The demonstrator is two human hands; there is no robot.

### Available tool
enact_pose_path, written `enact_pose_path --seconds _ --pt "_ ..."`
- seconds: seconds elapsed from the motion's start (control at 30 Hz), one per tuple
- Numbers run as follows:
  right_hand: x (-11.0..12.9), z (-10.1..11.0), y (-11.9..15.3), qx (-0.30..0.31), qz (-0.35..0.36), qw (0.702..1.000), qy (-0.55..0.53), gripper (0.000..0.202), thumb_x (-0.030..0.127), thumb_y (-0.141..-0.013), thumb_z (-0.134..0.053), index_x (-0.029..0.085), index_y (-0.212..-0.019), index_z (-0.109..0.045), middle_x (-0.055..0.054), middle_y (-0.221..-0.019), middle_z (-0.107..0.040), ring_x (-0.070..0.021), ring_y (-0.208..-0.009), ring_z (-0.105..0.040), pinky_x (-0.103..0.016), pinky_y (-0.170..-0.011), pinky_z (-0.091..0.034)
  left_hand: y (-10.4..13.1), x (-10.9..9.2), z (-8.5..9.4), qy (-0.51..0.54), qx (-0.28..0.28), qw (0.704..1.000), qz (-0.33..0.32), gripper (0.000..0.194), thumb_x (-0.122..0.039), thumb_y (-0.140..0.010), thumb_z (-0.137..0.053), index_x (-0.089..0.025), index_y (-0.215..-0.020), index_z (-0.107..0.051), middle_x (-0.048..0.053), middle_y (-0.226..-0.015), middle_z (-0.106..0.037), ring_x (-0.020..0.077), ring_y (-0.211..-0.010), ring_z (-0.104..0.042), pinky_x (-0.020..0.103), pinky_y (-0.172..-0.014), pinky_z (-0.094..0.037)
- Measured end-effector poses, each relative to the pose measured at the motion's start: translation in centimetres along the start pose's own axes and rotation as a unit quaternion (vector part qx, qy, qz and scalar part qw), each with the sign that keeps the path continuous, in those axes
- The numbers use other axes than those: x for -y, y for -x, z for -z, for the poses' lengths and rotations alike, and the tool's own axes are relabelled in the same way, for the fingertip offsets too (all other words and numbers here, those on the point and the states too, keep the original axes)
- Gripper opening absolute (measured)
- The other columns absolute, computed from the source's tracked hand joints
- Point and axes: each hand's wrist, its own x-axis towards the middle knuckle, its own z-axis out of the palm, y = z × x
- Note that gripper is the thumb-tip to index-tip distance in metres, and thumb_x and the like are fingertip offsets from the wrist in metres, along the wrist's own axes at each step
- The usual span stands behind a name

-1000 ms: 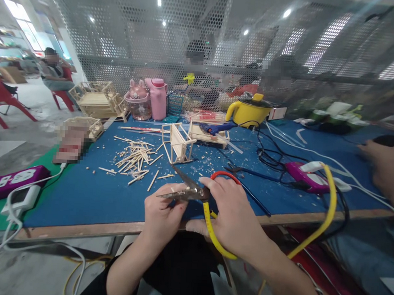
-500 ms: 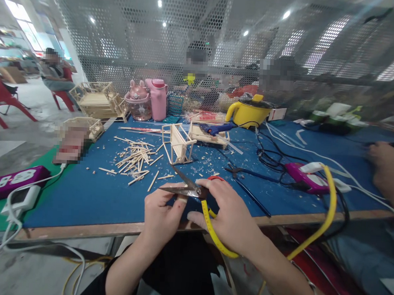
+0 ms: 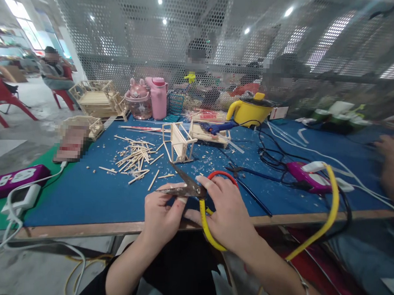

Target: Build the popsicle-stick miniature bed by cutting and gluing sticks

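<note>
Open scissors (image 3: 190, 190) with dark blades lie across the space between my hands, blades pointing left. My right hand (image 3: 228, 212) is closed round their handles, one red and one yellow. Beneath the lower blade, the fingers and thumb of my left hand (image 3: 163, 217) are pinched together, and what they hold is too small to make out. Beyond the hands, a small wooden frame (image 3: 179, 142) made of sticks stands tilted on the blue table. To its left is a loose pile of short wooden sticks (image 3: 137, 158).
A blue glue gun (image 3: 220, 127) rests on another wooden piece. Pliers (image 3: 248, 170) and a dark rod (image 3: 253, 195) lie right of my hands. A yellow pot (image 3: 252, 113) and pink jug (image 3: 158, 100) stand behind. Cables run from a purple power strip (image 3: 308, 177). Another person's hand (image 3: 392, 151) is at right.
The scissors have shifted slightly left and their blades are turned a little. My right hand has moved slightly, showing more of the red handle. My left hand stays almost in place.
</note>
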Motion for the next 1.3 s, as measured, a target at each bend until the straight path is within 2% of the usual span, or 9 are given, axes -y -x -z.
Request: enact_pose_path --seconds 0.13,0.3,0.4,0.5,0.63,0.73,0.87,0.97,1.3 --pt "0.1 0.2 -0.1 0.016 -0.009 1.000 -0.007 0.062 0.056 -0.076 -0.063 0.013 -0.121 -0.058 -0.014 -0.100 -0.059 -0.0291 -0.092 -0.055 -0.044 -0.079 -0.046 0.1 0.1 0.0 -0.022 0.000 1.000 -0.018 0.016 -0.016 -0.079 -0.058 -0.015 -0.084 -0.074 0.005 -0.080 -0.075 0.0164 -0.072 -0.069 0.023 -0.070 -0.055" --pt "0.0 0.2 -0.1 0.020 -0.010 1.000 -0.012 0.056 0.057 -0.077 -0.063 0.016 -0.116 -0.062 -0.011 -0.090 -0.062 -0.0257 -0.084 -0.059 -0.038 -0.077 -0.048 0.1 0.0 0.1 -0.061 -0.005 0.997 -0.052 0.016 -0.015 -0.081 -0.057 -0.015 -0.081 -0.073 0.005 -0.081 -0.075 0.0150 -0.074 -0.068 0.022 -0.071 -0.052" --pt "-0.3 0.2 0.1 0.023 -0.012 0.999 -0.024 0.051 0.056 -0.081 -0.059 0.016 -0.113 -0.063 -0.010 -0.085 -0.065 -0.0231 -0.080 -0.063 -0.032 -0.070 -0.048 0.0 -0.3 0.1 -0.055 0.010 0.998 -0.039 0.017 -0.015 -0.083 -0.056 -0.015 -0.076 -0.071 0.003 -0.074 -0.072 0.0118 -0.068 -0.065 0.019 -0.065 -0.049" --pt "-0.4 0.2 0.2 0.060 -0.042 0.995 -0.072 0.043 0.053 -0.084 -0.056 0.019 -0.109 -0.064 -0.007 -0.085 -0.068 -0.0202 -0.078 -0.065 -0.028 -0.068 -0.047 -0.2 -0.6 -0.1 -0.034 0.043 0.998 -0.015 0.016 -0.017 -0.085 -0.056 -0.016 -0.080 -0.071 0.001 -0.071 -0.069 0.0095 -0.064 -0.061 0.018 -0.062 -0.046" --pt "-0.4 0.9 -0.3 0.092 -0.097 0.978 -0.158 0.036 0.051 -0.080 -0.062 0.021 -0.100 -0.062 -0.001 -0.077 -0.065 -0.0148 -0.066 -0.058 -0.025 -0.063 -0.046 -0.4 -0.5 -0.3 -0.024 0.039 0.999 0.015 0.016 -0.024 -0.088 -0.056 -0.017 -0.085 -0.070 0.000 -0.074 -0.069 0.0102 -0.067 -0.060 0.019 -0.064 -0.046" --pt "-0.3 1.4 -1.0 0.066 -0.127 0.963 -0.227 0.036 0.047 -0.078 -0.064 0.020 -0.101 -0.060 0.002 -0.071 -0.060 -0.0121 -0.060 -0.052 -0.023 -0.057 -0.044 -0.3 -0.2 -0.4 -0.022 0.045 0.999 0.022 0.017 -0.026 -0.089 -0.054 -0.017 -0.088 -0.069 0.001 -0.075 -0.068 0.0110 -0.069 -0.060 0.020 -0.066 -0.046" --pt "0.2 1.2 -2.3 -0.002 -0.176 0.916 -0.360 0.031 0.036 -0.076 -0.066 0.019 -0.101 -0.060 0.002 -0.072 -0.060 -0.0113 -0.061 -0.056 -0.023 -0.059 -0.048 -0.2 -0.1 -0.5 -0.028 0.056 0.998 0.017 0.018 -0.027 -0.090 -0.053 -0.018 -0.090 -0.068 0.002 -0.079 -0.069 0.0122 -0.072 -0.061 0.022 -0.069 -0.047" --pt "0.9 0.7 -3.1 -0.023 -0.187 0.891 -0.414 0.031 0.029 -0.072 -0.067 0.019 -0.101 -0.060 0.002 -0.074 -0.061 -0.0111 -0.062 -0.058 -0.023 -0.060 -0.050 -0.3 -0.1 -0.5 -0.034 0.064 0.997 0.007 0.017 -0.026 -0.090 -0.053 -0.019 -0.093 -0.069 0.002 -0.083 -0.071 0.0128 -0.075 -0.064 0.022 -0.070 -0.048" --pt "1.1 0.0 -3.1 -0.045 -0.159 0.925 -0.342 0.031 0.021 -0.071 -0.065 0.019 -0.102 -0.064 0.000 -0.073 -0.066 -0.0127 -0.063 -0.062 -0.024 -0.063 -0.052 -0.4 0.0 -0.8 -0.054 0.070 0.995 -0.040 0.016 -0.017 -0.087 -0.053 -0.018 -0.090 -0.069 0.004 -0.083 -0.072 0.0141 -0.078 -0.066 0.023 -0.072 -0.051"
